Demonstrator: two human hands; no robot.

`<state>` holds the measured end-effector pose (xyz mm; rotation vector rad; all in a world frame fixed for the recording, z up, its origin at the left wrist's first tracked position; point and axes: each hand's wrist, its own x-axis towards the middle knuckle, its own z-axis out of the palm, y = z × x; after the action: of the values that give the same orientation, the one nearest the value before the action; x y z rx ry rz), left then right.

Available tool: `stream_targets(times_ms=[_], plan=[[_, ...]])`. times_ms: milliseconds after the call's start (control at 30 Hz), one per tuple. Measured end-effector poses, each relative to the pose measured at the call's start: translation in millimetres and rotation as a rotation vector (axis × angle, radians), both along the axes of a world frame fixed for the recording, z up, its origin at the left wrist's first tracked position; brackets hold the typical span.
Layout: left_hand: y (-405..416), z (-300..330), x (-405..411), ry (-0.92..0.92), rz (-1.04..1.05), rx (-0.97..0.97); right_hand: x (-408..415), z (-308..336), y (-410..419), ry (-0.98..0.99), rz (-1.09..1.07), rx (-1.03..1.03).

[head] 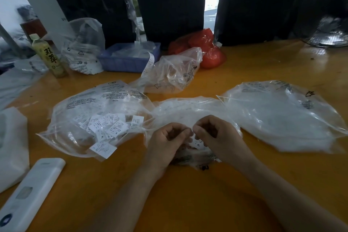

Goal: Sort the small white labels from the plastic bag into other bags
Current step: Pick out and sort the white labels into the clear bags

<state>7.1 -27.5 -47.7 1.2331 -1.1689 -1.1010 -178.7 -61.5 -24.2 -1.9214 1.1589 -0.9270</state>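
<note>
Head cam: at a yellow-orange table (263, 66), a person works w/ both hands close together over the near edge of the middle plastic bag (188, 107). Left hand (167, 143) and right hand (218, 137) have fingers curled, tips almost meeting; they seem to pinch something small betw. them, prob. a label, but it is too small to tell for sure. An XL label (198, 145) lies just under the right hand. More small white labels (111, 126) sit loose inside the left bag (84, 103), some marked S, L, XL; one lies at that bag's near edge. The right bag (282, 115) holds a whitish mass, contents unclear.

Step in hand, as judged: separating or reading one label before dropping it in the bag for its size. Next move calls for checking the size mark, then reaching to the correct bag mouth w/out dragging the slack film.

Around: crumpled clear bag (175, 73) behind, blue tray (128, 60), red bag (205, 47), green-capped bottle (49, 56) at left, white remote-like device (32, 192) near left, fan (329, 32) far right. Likely snags: limp bag openings lying flat; labels light enough to scatter if the fan is blowing.
</note>
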Motion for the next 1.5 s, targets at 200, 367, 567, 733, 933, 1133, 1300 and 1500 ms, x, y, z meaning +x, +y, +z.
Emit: stream_targets(times_ms=[200,367,567,733,933,1133,1300,1500], plan=[[2.5,4.3,-3.0,0.114,-0.001,-0.017,1.8,-2.2,0.1,0.072,-0.005,-0.026],[1.6,7.3,1.8,0.180,0.088,-0.009,-2.6,-5.6,-8.7,0.267,-0.176,-0.139],[-0.7,6.3,4.3,0.332,0.105,0.018,-3.1,-10.6,-10.9,0.585,-0.107,-0.202],[-3.6,3.3,2.3,0.448,0.103,0.038,1.7,-12.9,-9.4,0.737,-0.084,-0.156],[-2.9,1.5,0.4,0.433,0.057,0.014,4.4,-11.2,-6.6,0.820,-0.135,-0.182],[-0.9,3.4,-1.6,0.391,0.071,0.023,4.6,-9.2,-6.0,0.789,-0.116,-0.258],[-0.2,4.6,-0.1,0.365,0.086,0.033,2.0,-3.9,-5.8,0.655,-0.179,-0.282],[-1.5,2.1,-1.0,0.360,0.090,0.017,10.3,-11.0,-6.7,0.811,-0.077,-0.239]])
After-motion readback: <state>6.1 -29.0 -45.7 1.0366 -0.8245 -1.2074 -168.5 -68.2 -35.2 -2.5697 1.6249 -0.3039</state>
